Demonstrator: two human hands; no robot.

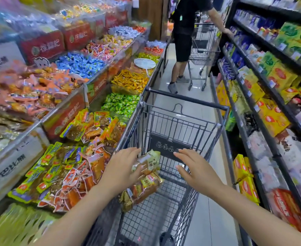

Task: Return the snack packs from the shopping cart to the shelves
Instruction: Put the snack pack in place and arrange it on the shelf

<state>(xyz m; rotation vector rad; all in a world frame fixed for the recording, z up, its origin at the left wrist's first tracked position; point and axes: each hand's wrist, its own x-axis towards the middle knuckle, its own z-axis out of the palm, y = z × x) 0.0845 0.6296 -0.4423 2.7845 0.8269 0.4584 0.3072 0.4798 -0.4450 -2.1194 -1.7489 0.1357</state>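
A grey wire shopping cart (185,102) stands in the aisle in front of me. My left hand (123,167) grips a long clear snack pack (144,181) of small breads with a yellow and red label, held above the cart's left side. The pack hangs tilted, its lower end down inside the basket. My right hand (196,167) hovers over the cart's child-seat flap (167,146) with fingers spread and nothing in it. Little else shows in the basket.
Open bins of wrapped candies and snack sachets (71,157) run along the left. Dark shelves (263,107) with yellow, green and red boxes line the right. Farther down the aisle a person in black (183,41) stands with a second cart (203,50).
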